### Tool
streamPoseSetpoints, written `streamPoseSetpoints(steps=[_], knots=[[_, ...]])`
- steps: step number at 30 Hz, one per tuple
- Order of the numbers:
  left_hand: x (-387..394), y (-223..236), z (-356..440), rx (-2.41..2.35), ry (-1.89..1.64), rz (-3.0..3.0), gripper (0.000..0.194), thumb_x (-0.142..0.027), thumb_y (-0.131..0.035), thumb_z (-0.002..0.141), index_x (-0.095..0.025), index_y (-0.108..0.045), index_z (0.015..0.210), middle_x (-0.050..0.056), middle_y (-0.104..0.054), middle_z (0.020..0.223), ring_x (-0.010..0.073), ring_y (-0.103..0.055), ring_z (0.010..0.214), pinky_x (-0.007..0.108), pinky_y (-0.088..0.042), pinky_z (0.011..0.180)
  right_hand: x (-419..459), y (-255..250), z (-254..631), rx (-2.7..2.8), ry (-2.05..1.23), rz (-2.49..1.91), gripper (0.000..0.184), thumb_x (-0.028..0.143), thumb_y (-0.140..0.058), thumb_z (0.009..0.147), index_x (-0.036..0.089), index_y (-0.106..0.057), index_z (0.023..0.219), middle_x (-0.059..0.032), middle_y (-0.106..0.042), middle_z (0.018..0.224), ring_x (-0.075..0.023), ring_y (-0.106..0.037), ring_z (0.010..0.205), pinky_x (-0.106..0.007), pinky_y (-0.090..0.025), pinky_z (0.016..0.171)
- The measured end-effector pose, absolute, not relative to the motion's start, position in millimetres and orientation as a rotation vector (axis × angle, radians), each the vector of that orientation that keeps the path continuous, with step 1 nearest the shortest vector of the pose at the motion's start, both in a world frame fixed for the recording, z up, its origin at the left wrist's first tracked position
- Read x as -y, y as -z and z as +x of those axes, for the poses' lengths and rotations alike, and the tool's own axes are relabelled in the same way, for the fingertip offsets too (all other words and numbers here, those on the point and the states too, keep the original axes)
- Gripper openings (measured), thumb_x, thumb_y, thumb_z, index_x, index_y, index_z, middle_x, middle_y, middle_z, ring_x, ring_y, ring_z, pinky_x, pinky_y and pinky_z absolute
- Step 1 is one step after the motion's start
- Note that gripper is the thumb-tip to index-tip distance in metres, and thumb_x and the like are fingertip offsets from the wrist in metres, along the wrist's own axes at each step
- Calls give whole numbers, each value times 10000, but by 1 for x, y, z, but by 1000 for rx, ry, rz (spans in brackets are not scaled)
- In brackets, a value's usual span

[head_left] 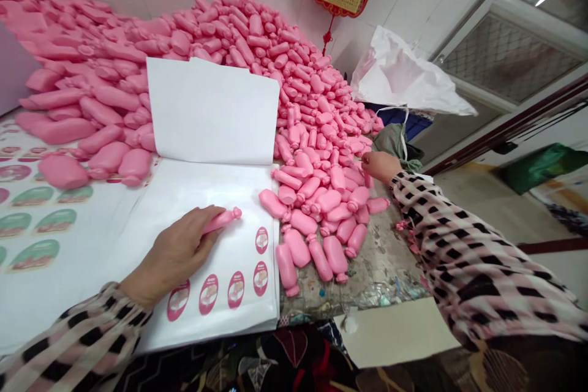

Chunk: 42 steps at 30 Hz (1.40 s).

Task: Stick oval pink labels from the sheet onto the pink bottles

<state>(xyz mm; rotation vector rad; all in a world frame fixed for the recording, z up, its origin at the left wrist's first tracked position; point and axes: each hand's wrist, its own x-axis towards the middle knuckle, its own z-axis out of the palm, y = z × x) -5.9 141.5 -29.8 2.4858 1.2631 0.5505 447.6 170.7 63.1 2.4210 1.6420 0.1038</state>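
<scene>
My left hand [177, 251] is closed round a small pink plastic bottle [223, 218], its narrow neck pointing right. It is just over a sheet of oval labels [236, 290], pink with white pictures, on a stack of white paper. My right hand [382, 165] reaches to the right edge of the bottle pile, its fingers curled down. A bit of pink shows beneath those fingertips, but I cannot make out what they hold. Between the hands lies a loose cluster of pink bottles [328, 201] on the worn tabletop [386, 269].
A large heap of pink bottles [257, 43] leans against the tiled wall. A white backing sheet [214, 113] stands folded up before it. Green label sheets [34, 226] lie at left. A white bag [404, 73] sits back right; a beige card [395, 331] lies at the front edge.
</scene>
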Motion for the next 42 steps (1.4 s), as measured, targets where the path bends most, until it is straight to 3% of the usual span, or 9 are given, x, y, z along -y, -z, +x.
streamPoseSetpoints(steps=[4,9,14,17,22,26,32,38,42], knots=[[-140,27,-5,-1234,-561,2483,358,-340,-381,902,-208,-451,1228,86,-600,1161,235,-583,1035,373,-461,850,-174,-80,405,-1837,-194,2356,336,348,-386,923,206,-578,1159,-105,-600,1157,-256,-552,1056,-337,-425,810],[-138,22,-4,-1189,-557,2465,364,-323,-368,911,-192,-459,1237,95,-596,1164,237,-561,1065,385,-440,880,-158,-80,323,-2264,-342,2176,408,364,-412,906,242,-480,1289,-95,-523,1247,-241,-560,993,-278,-395,683],[-136,22,-2,-1173,-658,2423,338,-318,-389,908,-192,-467,1213,82,-602,1150,224,-566,1052,375,-434,897,-91,-57,247,-2567,-14,1849,310,358,-343,932,235,-577,1094,-56,-568,1082,-154,-561,800,-238,-348,572],[-135,22,-1,-1164,-731,2390,316,-301,-413,896,-204,-477,1190,71,-611,1141,218,-572,1043,368,-437,896,-43,-35,226,-2587,72,1779,382,426,-374,912,242,-490,1227,-69,-544,1099,-159,-561,752,-249,-351,536],[-135,21,-1,-1241,-789,2333,308,-302,-427,884,-210,-483,1172,71,-623,1118,219,-587,1002,371,-445,868,-23,-16,230,-2325,-31,2005,382,387,-342,921,223,-460,1245,-96,-520,1118,-187,-581,750,-279,-379,541],[-138,12,-4,-1273,-778,2287,305,-337,-436,875,-207,-507,1142,65,-652,1029,219,-614,899,360,-460,781,-51,-24,231,-2282,-67,2127,336,358,-347,924,216,-470,1204,-109,-515,1178,-222,-588,894,-293,-421,605],[-129,-23,-17,-1309,-803,2195,288,-376,-465,868,-218,-540,1096,47,-662,990,201,-608,885,348,-452,786,-89,-25,210,-2262,-58,2160,327,263,-434,875,177,-498,1183,-131,-591,1104,-273,-602,912,-345,-440,672],[-84,-36,-33,-1155,-889,1588,274,-389,-600,800,-223,-553,1013,23,-639,979,178,-602,861,328,-486,761,-102,-26,223,-2275,23,2222,276,321,-437,878,186,-562,1084,-95,-657,969,-257,-618,864,-322,-421,658],[-53,-24,-28,-921,-901,915,314,-343,-615,808,-202,-504,1066,46,-652,904,166,-651,727,291,-522,630,-101,-30,215,-2368,37,2200,376,354,-404,901,238,-476,1251,-65,-627,1105,-234,-595,941,-307,-413,683]])
